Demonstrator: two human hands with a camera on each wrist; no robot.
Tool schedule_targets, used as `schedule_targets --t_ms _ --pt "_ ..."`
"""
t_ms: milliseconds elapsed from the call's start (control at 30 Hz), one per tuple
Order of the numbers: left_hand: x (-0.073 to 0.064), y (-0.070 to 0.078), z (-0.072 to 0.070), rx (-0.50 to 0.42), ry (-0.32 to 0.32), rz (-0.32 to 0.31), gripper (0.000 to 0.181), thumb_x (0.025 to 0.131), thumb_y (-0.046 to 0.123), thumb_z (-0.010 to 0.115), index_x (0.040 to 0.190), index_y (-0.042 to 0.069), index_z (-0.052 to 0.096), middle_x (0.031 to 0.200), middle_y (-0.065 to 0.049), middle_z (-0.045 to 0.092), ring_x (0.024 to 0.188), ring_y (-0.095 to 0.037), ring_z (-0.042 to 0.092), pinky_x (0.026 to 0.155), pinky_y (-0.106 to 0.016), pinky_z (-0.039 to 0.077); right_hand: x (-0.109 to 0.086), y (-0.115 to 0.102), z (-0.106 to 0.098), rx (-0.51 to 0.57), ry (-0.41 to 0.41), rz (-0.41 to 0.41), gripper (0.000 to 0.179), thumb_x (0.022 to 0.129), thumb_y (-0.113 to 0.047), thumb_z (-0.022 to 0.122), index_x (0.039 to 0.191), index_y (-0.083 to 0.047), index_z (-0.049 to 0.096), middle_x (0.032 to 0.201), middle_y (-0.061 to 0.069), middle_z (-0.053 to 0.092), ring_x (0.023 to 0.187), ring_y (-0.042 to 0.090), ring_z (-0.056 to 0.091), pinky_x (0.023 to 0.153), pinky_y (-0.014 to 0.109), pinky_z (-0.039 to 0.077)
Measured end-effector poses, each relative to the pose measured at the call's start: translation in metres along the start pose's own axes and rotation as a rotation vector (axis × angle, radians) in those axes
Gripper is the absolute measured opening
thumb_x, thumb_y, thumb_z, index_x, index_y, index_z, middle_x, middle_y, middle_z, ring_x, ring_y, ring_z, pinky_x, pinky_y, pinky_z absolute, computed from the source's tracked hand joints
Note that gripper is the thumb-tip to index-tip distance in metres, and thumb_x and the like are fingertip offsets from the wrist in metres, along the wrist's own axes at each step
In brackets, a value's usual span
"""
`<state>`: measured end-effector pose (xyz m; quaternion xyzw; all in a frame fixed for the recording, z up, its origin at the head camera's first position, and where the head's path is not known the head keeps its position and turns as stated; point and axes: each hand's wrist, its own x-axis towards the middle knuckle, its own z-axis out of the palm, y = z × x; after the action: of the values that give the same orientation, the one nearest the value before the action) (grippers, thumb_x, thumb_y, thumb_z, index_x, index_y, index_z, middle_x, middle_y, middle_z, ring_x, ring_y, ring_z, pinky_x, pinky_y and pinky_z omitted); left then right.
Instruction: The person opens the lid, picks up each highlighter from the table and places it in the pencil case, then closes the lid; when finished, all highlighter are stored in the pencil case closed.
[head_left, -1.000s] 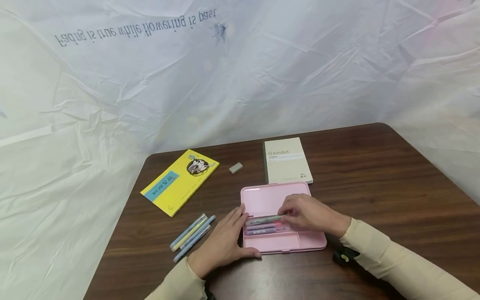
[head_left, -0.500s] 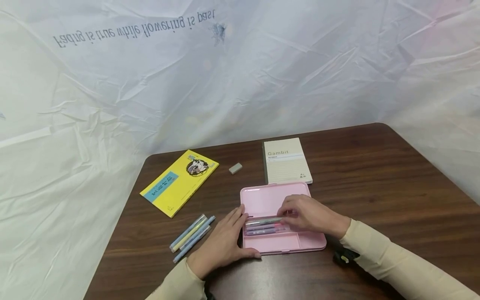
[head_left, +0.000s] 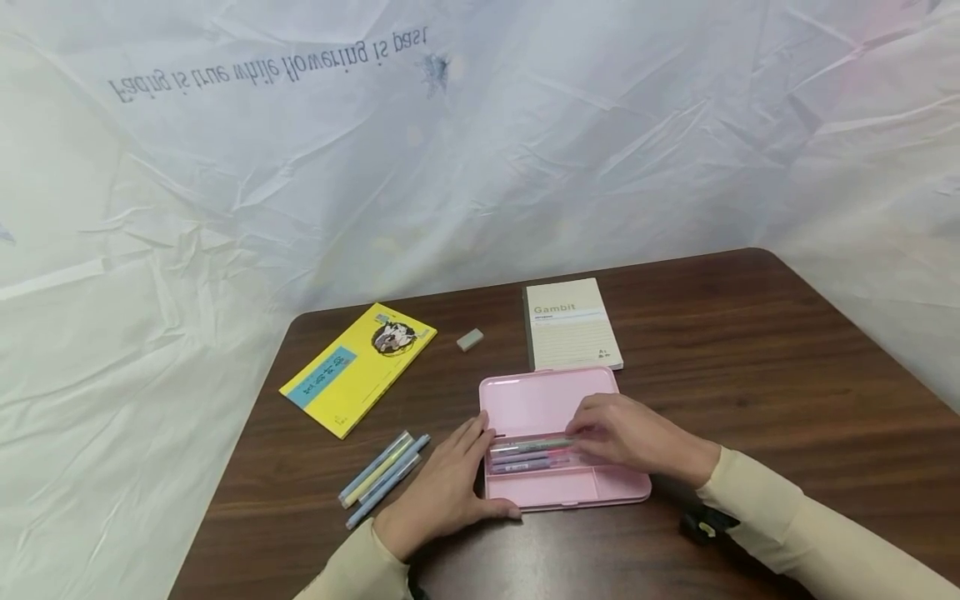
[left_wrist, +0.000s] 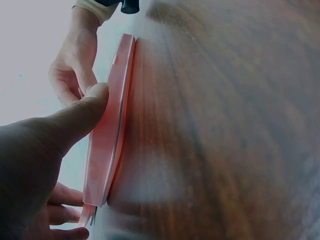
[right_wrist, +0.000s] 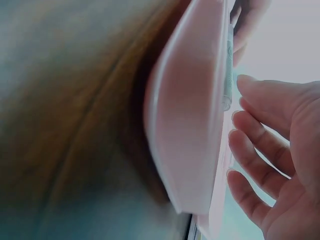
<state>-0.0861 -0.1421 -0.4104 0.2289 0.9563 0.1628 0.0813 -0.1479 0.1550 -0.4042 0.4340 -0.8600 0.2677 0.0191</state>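
Observation:
A pink pencil case (head_left: 546, 396) lies unfolded on the table, its lid turned back. In its long compartment rest a greenish pen (head_left: 525, 447) and several purple and pink pens (head_left: 525, 463). My left hand (head_left: 442, 493) rests against the case's left side with extended fingers, the thumb (left_wrist: 92, 102) laid along the front edge. Over the right part of the case is my right hand (head_left: 637, 433). The right wrist view shows its fingers (right_wrist: 250, 187) loosely bent and spread, the fingertips just off the greenish pen's end (right_wrist: 227, 102).
Several blue and yellow pens (head_left: 384, 475) lie left of my left hand. Behind them is a yellow booklet (head_left: 356, 371). A small grey eraser (head_left: 470, 339) and a cream notebook (head_left: 573, 325) lie beyond the case. A pale sheet (head_left: 480, 167) hangs around the dark wooden table (head_left: 750, 358).
My right hand has shifted slightly right and loosened from the greenish pen, which now lies lower in the compartment. My left hand has stayed at the pencil case.

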Motion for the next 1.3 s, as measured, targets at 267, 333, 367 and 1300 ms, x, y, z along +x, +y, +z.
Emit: schedule_targets --t_ms 267,333,367,1300 --pt "0.000 0.001 0.001 -0.022 -0.004 -0.014 0.108 0.073 0.075 0.070 0.152 0.007 0.040 0.165 -0.011 0.022 0.149 -0.031 0.025 0.117 -0.051 0.029 -0.029 -0.009 -0.010 -0.074 0.030 0.041 0.019 0.086 -0.020 0.078 0.105 -0.015 0.077 0.098 -0.011 0.066 0.089 0.005 0.060 0.078 0.031 0.054" --pt "-0.001 0.001 0.002 -0.018 0.010 -0.007 0.108 0.073 0.075 0.070 0.151 0.006 0.041 0.164 -0.012 0.024 0.149 -0.032 0.026 0.116 -0.051 0.030 -0.037 -0.013 -0.011 -0.112 0.036 0.049 0.024 0.085 -0.023 0.079 0.107 -0.015 0.076 0.102 -0.009 0.066 0.093 0.008 0.060 0.081 0.034 0.054" --pt "-0.001 0.000 0.001 -0.016 0.018 -0.003 0.108 0.073 0.075 0.071 0.151 0.006 0.041 0.164 -0.013 0.024 0.148 -0.032 0.027 0.116 -0.052 0.031 -0.040 -0.015 -0.011 -0.129 0.042 0.049 0.026 0.085 -0.024 0.080 0.109 -0.015 0.076 0.105 -0.008 0.066 0.095 0.009 0.061 0.082 0.036 0.054" --pt "-0.001 -0.002 0.004 -0.007 0.041 0.030 0.107 0.074 0.073 0.072 0.150 0.004 0.042 0.163 -0.015 0.026 0.147 -0.034 0.029 0.115 -0.052 0.031 -0.075 -0.010 -0.010 -0.163 -0.010 0.212 0.088 0.084 -0.063 0.069 0.147 -0.005 0.048 0.153 0.010 0.045 0.135 0.030 0.049 0.104 0.051 0.042"
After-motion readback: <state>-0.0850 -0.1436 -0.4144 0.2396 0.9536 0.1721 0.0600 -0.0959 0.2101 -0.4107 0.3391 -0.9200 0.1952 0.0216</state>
